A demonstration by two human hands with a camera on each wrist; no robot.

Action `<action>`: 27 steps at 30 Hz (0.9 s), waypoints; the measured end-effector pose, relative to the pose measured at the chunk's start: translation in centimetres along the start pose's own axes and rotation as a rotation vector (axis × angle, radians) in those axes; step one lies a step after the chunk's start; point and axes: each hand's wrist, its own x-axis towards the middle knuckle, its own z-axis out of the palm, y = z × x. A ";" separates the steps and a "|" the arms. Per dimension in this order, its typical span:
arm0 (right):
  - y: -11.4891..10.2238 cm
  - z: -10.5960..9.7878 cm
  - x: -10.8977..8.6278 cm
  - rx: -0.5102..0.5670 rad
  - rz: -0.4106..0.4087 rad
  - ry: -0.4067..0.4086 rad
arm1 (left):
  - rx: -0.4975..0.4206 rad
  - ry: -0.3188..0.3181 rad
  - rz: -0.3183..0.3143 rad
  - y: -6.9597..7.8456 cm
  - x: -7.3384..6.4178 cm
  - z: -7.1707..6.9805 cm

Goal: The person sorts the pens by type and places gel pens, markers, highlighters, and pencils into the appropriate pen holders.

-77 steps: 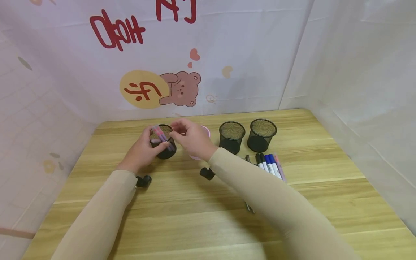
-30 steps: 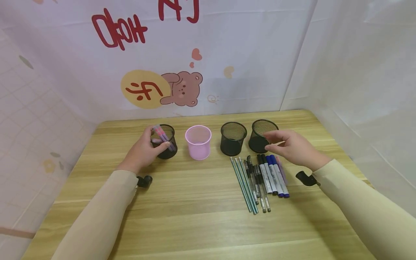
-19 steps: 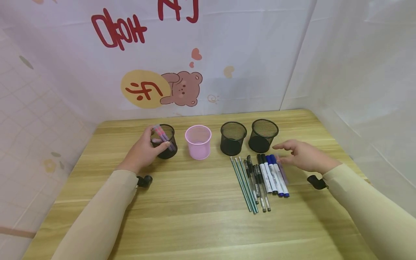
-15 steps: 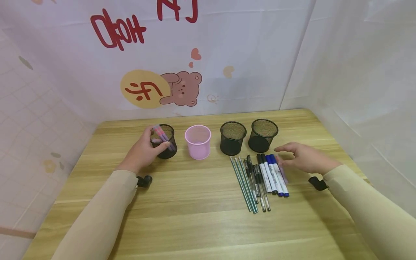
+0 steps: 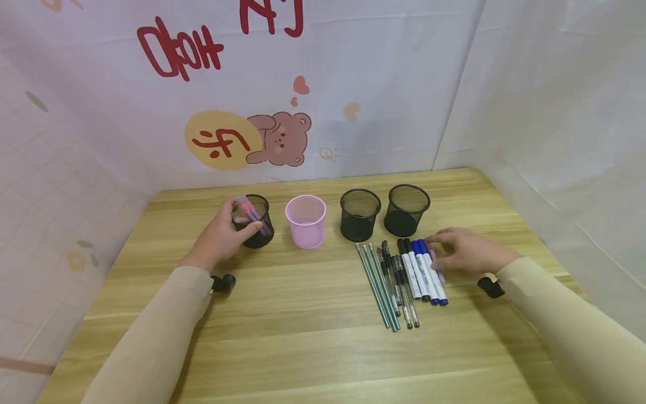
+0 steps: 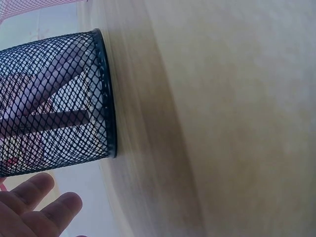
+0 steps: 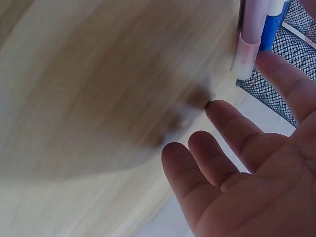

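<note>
We find the left hand (image 5: 217,241) curled round the leftmost mesh cup (image 5: 262,240), the right hand (image 5: 470,251) loosely spread about the purple marker (image 7: 254,22) rightmost on the tabletop (image 5: 303,320); pickup appears in hand, needing a pinch next.

The place looks like a small draped booth, though its wider room is out of sight: pale sheeting (image 5: 388,73) with a cartoon bear (image 5: 286,143) and red lettering (image 5: 172,49) walls three sides of a wood-grain desk (image 5: 303,348) bearing cups (image 5: 308,234) and pens (image 5: 425,272).

Four cups (image 5: 309,235) line the desk (image 5: 303,320); pens (image 5: 425,269) lie before the right two; the leftmost cup (image 5: 259,240) seems to hold more.
</note>
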 end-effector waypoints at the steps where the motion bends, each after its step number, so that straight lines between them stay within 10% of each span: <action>1: 0.1 0.1 0.0 -0.004 0.005 -0.001 | -0.003 -0.001 0.002 0.0 0.0 0.0; 27: 0.4 -0.1 0.6 0.048 0.094 -0.007 | -0.008 -0.005 0.002 -0.1 0.1 0.1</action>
